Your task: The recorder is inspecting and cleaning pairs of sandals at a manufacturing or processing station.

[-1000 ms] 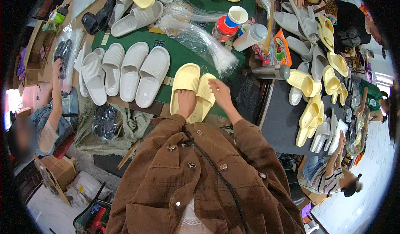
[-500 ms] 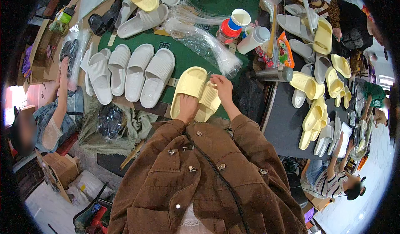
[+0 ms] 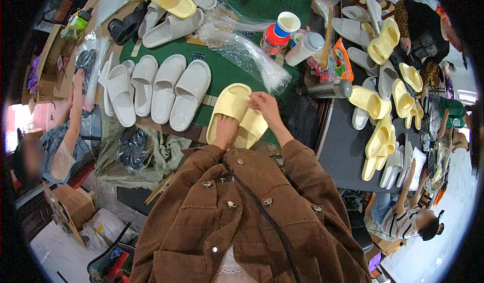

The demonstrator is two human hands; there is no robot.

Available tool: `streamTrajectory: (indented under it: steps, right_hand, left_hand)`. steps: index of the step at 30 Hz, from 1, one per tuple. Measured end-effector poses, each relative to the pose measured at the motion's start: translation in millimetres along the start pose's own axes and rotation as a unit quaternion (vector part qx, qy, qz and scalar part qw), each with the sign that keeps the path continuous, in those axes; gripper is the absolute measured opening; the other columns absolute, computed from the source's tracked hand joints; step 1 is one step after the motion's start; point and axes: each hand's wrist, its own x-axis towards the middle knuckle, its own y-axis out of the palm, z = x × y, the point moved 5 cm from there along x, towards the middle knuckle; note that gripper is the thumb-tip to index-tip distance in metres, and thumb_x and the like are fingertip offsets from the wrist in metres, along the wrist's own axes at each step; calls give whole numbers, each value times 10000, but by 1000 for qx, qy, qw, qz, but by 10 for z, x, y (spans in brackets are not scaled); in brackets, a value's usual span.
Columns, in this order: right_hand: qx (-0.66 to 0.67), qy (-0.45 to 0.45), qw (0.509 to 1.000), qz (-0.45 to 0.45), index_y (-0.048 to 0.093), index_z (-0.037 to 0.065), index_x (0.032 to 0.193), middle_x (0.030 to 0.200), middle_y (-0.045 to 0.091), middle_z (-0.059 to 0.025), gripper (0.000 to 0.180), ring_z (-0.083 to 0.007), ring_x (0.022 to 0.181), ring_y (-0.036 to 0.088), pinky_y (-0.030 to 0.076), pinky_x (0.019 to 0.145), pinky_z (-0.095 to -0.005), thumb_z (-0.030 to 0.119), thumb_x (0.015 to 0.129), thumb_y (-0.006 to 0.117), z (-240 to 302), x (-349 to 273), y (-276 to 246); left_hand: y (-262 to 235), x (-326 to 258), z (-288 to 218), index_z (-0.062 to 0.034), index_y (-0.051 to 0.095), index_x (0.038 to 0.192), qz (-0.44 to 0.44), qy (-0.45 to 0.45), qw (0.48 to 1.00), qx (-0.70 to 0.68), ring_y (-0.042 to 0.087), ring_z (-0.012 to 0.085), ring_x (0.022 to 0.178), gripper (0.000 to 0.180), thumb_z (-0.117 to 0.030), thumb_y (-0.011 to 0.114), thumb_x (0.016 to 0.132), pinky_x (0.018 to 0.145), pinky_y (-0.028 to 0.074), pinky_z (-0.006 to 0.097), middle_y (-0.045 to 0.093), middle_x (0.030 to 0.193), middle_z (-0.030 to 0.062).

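A pair of pale yellow slide slippers [image 3: 230, 104] sits side by side at the front edge of the green-topped table. My left hand [image 3: 227, 130] grips the left slipper, its fingers tucked under the strap and the fingertips hidden. Pinched together, the fingers of my right hand [image 3: 264, 104] are at the inner edge of the pair, just above the right slipper [image 3: 253, 125]. Whatever they pinch is too small to make out. Beyond the pair lies a bundle of thin clear plastic strands [image 3: 257, 61].
Grey slippers [image 3: 190, 96] stand in a row to the left. Cups [image 3: 287, 24], a white bottle [image 3: 305, 49] and a steel flask [image 3: 330, 89] stand right of the strands. More yellow slippers [image 3: 379, 142] cover the dark right-hand table [image 3: 339, 152]. Other people work at both sides.
My right hand has shifted slightly left and down, toward the inner edge of the yellow pair. My left hand stays inside the left slipper.
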Motion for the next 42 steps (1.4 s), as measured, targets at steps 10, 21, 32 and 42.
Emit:
streamTrajectory:
  steps: [10, 21, 32, 42]
  right_hand:
    - [-133, -41, 990, 35, 582, -32, 931, 773, 625, -77, 184, -124, 697, 601, 486, 642, -239, 105, 877, 471, -172, -352, 229]
    - [-190, -104, 976, 5, 570, -37, 929, 775, 622, -76, 185, -128, 701, 604, 484, 665, -249, 99, 887, 453, -72, -484, 120]
    - [-9, -64, 998, 25, 538, -18, 944, 837, 602, -65, 184, -119, 749, 588, 480, 686, -241, 129, 913, 432, -220, -528, 136]
    - [-47, -72, 996, -5, 541, -19, 930, 825, 608, -75, 167, -123, 733, 594, 482, 679, -241, 107, 905, 434, -176, -604, 113]
  left_hand:
    - [-632, -44, 102, -9, 545, 831, -111, -38, 973, -197, 492, 307, 854, 106, -97, 559, 773, 743, 409, 367, 532, 891, 119]
    - [-454, 465, -33, 1, 537, 963, 86, 49, 946, -310, 527, 322, 922, 213, -139, 440, 836, 929, 345, 397, 574, 969, 146]
    - [-634, 293, -39, 0, 562, 921, 26, 55, 941, -334, 543, 289, 821, 160, -113, 561, 808, 722, 433, 349, 567, 885, 134]
    - [-611, 334, -90, -4, 574, 866, 23, 62, 952, -299, 533, 267, 771, 126, -105, 568, 791, 674, 419, 357, 571, 806, 114]
